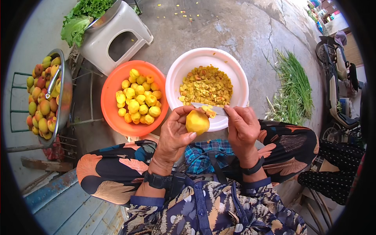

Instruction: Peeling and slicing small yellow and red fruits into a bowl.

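White basin (238,88), just beyond the left grip (174,129) and right grip (243,127), holding a heap of yellowish parings (207,84). Orange basin (111,90), left of the left grip, with peeled yellow fruits (137,98). Metal bowl (66,92), farther left, heaped with unpeeled fruits (41,98). Single yellow fruit (197,123), clasped in the left grip's fingers. Knife (221,111), pinched in the right grip, its blade bearing a paring beside this fruit.

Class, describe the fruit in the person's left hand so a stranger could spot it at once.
Start from the pinkish-white basin, right of the orange basin of peeled fruits. In front of its near rim, the left hand holds a round yellow fruit beside a knife. It alone sits in a hand; the peeled fruits lie heaped together.
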### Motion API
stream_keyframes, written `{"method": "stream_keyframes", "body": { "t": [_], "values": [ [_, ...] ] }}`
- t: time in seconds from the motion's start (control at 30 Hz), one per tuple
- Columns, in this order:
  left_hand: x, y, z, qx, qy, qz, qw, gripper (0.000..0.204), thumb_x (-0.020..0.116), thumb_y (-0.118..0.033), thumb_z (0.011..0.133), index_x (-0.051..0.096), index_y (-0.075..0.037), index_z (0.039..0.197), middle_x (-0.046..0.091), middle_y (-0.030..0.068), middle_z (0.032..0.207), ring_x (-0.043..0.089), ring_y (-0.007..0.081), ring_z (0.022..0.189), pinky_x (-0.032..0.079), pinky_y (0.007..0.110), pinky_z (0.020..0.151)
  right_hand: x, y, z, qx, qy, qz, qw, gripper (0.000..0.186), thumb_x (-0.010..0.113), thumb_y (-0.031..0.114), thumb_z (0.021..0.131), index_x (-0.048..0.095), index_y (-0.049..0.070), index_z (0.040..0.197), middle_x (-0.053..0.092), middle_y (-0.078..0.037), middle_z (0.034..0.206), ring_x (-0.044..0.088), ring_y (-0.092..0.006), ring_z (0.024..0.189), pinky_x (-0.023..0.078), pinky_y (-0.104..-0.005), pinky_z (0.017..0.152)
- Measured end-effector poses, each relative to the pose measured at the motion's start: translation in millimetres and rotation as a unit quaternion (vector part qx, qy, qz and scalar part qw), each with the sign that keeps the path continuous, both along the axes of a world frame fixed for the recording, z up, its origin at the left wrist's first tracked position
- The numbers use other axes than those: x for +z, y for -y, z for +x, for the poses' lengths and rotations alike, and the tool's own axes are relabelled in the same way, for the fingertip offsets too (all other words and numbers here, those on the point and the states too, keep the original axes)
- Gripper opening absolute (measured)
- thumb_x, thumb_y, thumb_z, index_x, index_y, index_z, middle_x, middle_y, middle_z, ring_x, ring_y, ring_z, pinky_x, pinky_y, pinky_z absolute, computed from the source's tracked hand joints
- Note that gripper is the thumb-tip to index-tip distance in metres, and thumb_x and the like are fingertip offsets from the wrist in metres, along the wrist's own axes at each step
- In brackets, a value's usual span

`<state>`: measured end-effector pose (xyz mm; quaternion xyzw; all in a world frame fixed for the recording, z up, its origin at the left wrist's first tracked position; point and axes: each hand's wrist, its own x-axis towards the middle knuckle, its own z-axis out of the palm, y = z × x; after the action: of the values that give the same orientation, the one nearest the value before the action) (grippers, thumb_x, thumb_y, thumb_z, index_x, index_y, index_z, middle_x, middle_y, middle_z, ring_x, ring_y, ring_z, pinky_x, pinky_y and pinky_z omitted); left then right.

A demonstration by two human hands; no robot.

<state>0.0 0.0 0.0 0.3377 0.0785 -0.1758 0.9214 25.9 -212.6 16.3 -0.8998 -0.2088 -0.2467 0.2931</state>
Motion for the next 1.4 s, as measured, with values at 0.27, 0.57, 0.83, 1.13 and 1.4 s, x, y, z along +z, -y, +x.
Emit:
{"method": "stream_keyframes", "body": {
  "t": [0.27, 0.57, 0.83, 1.13, 1.4],
  "values": [
    [-7, 1, 0, 0.027, 0.016, -0.007, 0.999, 0.074, 0.087, -0.001, 0.071, 0.05, -0.002, 0.136, 0.059, 0.0155, 0.138, 0.058, 0.0242, 0.129, 0.046, 0.04, 0.114, 11, -24, -10, 0.088, 0.049, -0.012, 0.995, 0.044, 0.07, 0.0, 0.072, 0.074, 0.002, 0.116, 0.067, -0.01, 0.095, 0.064, -0.0258, 0.076, 0.049, -0.0383, 0.064],
    [-7, 3, -2, 0.024, 0.011, 0.012, 1.0, 0.071, 0.086, 0.001, 0.072, 0.05, -0.003, 0.134, 0.061, 0.0132, 0.134, 0.059, 0.0226, 0.126, 0.047, 0.039, 0.112, 13, -19, -13, 0.1, 0.04, -0.007, 0.994, 0.044, 0.069, -0.001, 0.071, 0.074, 0.001, 0.115, 0.067, -0.01, 0.094, 0.064, -0.0268, 0.075, 0.049, -0.0385, 0.064],
    [3, 2, -1, 0.028, 0.032, 0.004, 0.999, 0.07, 0.085, -0.002, 0.073, 0.049, 0.0, 0.134, 0.057, 0.0167, 0.137, 0.057, 0.0282, 0.131, 0.048, 0.043, 0.112, 5, -8, -3, 0.045, 0.051, -0.005, 0.998, 0.041, 0.069, -0.003, 0.071, 0.075, 0.002, 0.111, 0.066, -0.011, 0.089, 0.063, -0.027, 0.073, 0.046, -0.0374, 0.062],
    [5, 2, 1, 0.004, 0.058, 0.004, 0.998, 0.068, 0.081, -0.001, 0.077, 0.047, 0.001, 0.136, 0.058, 0.0195, 0.14, 0.056, 0.0267, 0.132, 0.043, 0.042, 0.116, 17, -12, -5, 0.068, 0.035, 0.018, 0.997, 0.036, 0.069, -0.004, 0.073, 0.076, 0.001, 0.109, 0.067, -0.01, 0.089, 0.063, -0.0264, 0.071, 0.047, -0.0388, 0.061],
    [7, -3, -3, -0.022, 0.032, 0.069, 0.997, 0.07, 0.087, -0.01, 0.074, 0.053, 0.003, 0.134, 0.061, 0.0169, 0.136, 0.061, 0.0256, 0.126, 0.047, 0.04, 0.113, 12, -9, -5, 0.08, 0.04, 0.016, 0.996, 0.037, 0.068, -0.001, 0.074, 0.076, 0.002, 0.109, 0.067, -0.01, 0.09, 0.063, -0.0265, 0.072, 0.048, -0.0389, 0.062]
  ]
}}
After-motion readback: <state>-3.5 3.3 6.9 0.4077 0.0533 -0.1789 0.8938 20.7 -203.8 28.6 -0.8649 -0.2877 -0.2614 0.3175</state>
